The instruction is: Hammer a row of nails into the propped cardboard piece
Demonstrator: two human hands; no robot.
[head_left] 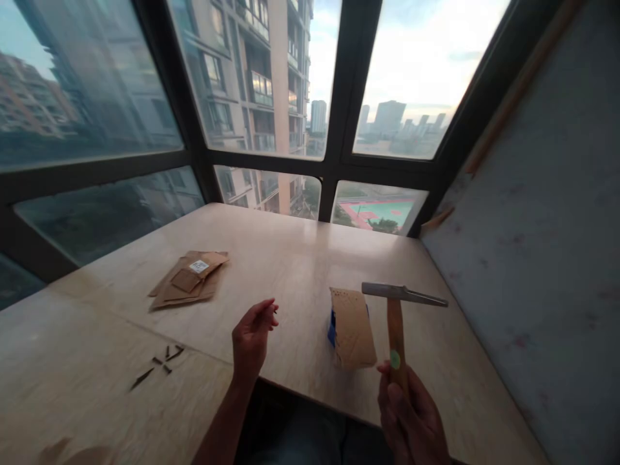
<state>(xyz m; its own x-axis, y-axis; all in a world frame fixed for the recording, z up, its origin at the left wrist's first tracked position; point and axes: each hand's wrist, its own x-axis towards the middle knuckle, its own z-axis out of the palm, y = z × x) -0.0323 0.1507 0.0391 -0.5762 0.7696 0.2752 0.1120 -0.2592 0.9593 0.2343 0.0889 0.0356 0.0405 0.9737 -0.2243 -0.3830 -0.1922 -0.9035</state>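
Note:
My right hand (411,413) is wrapped round the wooden handle of a hammer (396,336), held upright with its narrow metal head at the top. To the left of the hammer stands a cardboard block (356,329), with small holes along its far edge and something blue beneath. My left hand (252,337) is raised above the table, its thumb and fingers pinched together. A tiny dark tip shows at those fingertips, too small to name. Neither hand is seen touching the cardboard block.
Several small dark metal pieces (167,360), perhaps nails or screws, lie at the left. Farther back rests a stack of flattened brown cardboard (188,279) with a white label. Windows border the pale table (271,239), and a wall (542,258) rises on the right.

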